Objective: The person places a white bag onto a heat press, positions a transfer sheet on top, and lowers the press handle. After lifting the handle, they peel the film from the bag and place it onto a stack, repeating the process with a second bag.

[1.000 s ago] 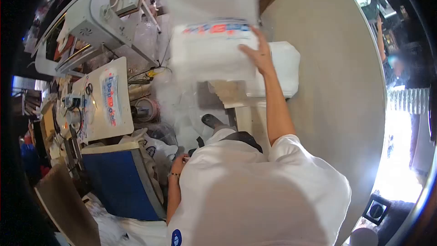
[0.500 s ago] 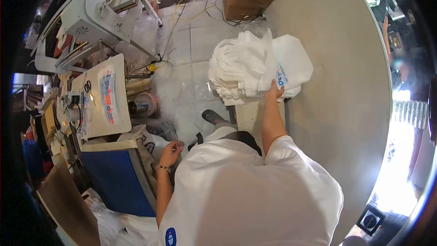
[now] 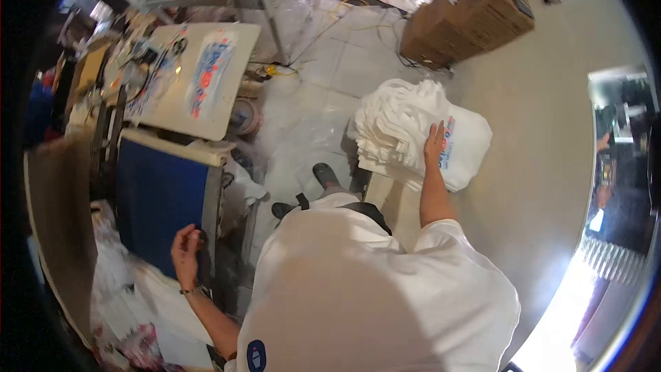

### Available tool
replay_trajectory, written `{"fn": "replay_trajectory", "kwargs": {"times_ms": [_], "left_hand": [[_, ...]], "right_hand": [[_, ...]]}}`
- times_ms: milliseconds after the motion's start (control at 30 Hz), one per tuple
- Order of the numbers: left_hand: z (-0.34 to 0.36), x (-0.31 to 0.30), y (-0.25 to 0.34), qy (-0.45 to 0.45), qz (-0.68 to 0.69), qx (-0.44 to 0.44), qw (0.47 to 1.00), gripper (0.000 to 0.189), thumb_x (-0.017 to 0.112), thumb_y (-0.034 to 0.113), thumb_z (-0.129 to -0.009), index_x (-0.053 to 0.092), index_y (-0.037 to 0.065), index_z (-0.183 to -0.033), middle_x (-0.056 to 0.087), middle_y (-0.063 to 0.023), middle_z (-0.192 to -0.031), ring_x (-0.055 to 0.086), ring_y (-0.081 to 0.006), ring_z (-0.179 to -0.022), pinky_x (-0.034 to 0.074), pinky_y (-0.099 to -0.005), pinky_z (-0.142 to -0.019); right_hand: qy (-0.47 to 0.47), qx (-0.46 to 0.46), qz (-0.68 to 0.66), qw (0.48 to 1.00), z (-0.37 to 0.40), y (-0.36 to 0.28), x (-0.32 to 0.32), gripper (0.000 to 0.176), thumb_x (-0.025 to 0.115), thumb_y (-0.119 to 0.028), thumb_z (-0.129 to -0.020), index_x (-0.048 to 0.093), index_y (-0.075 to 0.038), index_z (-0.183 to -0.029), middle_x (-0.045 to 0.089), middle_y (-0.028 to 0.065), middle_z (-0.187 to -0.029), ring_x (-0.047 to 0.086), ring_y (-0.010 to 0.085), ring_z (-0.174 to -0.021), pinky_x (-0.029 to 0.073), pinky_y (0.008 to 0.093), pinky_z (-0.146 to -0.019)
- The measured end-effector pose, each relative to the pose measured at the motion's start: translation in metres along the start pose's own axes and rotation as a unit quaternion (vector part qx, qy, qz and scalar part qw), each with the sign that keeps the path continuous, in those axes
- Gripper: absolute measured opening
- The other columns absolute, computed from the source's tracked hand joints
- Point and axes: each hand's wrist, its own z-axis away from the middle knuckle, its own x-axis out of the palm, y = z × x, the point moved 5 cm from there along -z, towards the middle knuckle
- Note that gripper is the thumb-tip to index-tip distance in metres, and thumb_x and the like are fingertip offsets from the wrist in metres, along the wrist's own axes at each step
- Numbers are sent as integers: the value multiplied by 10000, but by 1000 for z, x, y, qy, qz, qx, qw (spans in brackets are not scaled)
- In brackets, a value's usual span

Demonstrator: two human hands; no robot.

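Observation:
My right hand (image 3: pixel 434 145) lies flat, fingers stretched out, on top of a stack of white fabric bags (image 3: pixel 396 120). The uppermost bag (image 3: pixel 471 145) is spread out toward the wall and carries blue and red printed lettering beside my fingers. Over at the left, my left hand (image 3: pixel 186 255) is held in front of a blue panel (image 3: pixel 162 200), fingers curled in. A small dark spot shows at its fingertips, too small to name. The stack sits on a pale bench-like support (image 3: pixel 392 196) against the wall.
A pale board (image 3: pixel 234 72) with printed lettering and scissors (image 3: pixel 180 46) stands at the left. Cardboard boxes (image 3: pixel 468 21) are stacked at the back by the wall (image 3: pixel 537 165). Cables (image 3: pixel 275 69) run over the tiled floor (image 3: pixel 323 62). White material (image 3: pixel 117 282) is piled at lower left.
The view has turned. My left hand has moved down and left, in front of the blue panel. My right hand has gone from gripping the bag's edge to lying flat by the print.

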Motion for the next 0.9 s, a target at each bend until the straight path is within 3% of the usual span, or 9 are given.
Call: {"fn": "replay_trajectory", "kwargs": {"times_ms": [67,167,267,333,467,667,767,867,900], "left_hand": [[9,-49,-30,88,51,7,995,238,620,182,-974,640,21,-1147,660,-37,-960,600,-109,-821,499,-244,-752],[33,-142,-109,228,45,23,972,219,612,178,-976,642,17,-1123,658,-38,-953,594,-105,-805,493,-244,-740],[76,-248,-250,415,-113,-6,903,285,642,195,-933,632,-3,-1138,680,-107,-972,636,-203,-854,509,-304,-783],[127,-286,-322,489,-204,-216,820,466,672,332,-895,586,19,-1229,651,-180,-1099,630,-308,-989,507,-384,-866],[187,-257,-371,451,-219,-534,681,784,672,550,-836,418,98,-1424,455,-254,-1393,456,-445,-1268,427,-548,-1003],[215,-278,-321,444,-161,-539,697,998,681,632,-795,265,75,-1511,392,-285,-1430,439,-443,-1274,397,-584,-1018],[245,-322,-499,476,37,-484,734,1112,685,663,-781,215,-34,-1509,385,-293,-1454,500,-403,-1236,466,-497,-973],[235,-310,-342,351,398,-518,671,1174,684,666,-787,160,-108,-1497,401,-303,-1451,523,-359,-1243,506,-402,-915],[242,-314,-395,391,370,-470,699,1165,695,652,-787,161,-95,-1504,413,-299,-1443,515,-346,-1254,506,-385,-907]], "right_hand": [[-222,-198,200,934,-66,87,91,603,333,-447,-1022,430,-16,-1432,296,272,-1533,247,415,-1438,193,473,-1179],[-200,-177,267,926,-110,107,110,598,308,-466,-1022,416,-71,-1458,369,271,-1491,326,442,-1391,241,515,-1148],[51,72,221,971,-15,-139,2,724,440,-601,-929,490,-68,-1417,506,263,-1388,482,424,-1271,364,519,-1065],[76,-44,194,977,-9,-176,24,681,495,-550,-917,520,-50,-1378,536,246,-1358,493,407,-1262,377,502,-1054],[38,-374,62,925,27,-247,114,446,701,-319,-847,624,-58,-1200,617,171,-1213,561,365,-1143,429,449,-983],[-258,-511,-41,819,161,-384,260,347,732,-192,-769,658,-79,-1089,626,151,-1124,577,352,-1082,459,432,-940],[-325,-515,1,794,222,-452,293,363,722,-176,-784,655,-61,-1121,597,179,-1225,567,365,-1133,454,430,-982],[-365,-573,67,730,260,-492,327,438,711,-161,-766,620,-80,-1186,572,172,-1282,551,367,-1170,467,447,-981],[-354,-600,98,711,269,-502,336,501,708,-123,-741,588,-87,-1227,559,170,-1302,543,363,-1191,471,453,-985]]}}
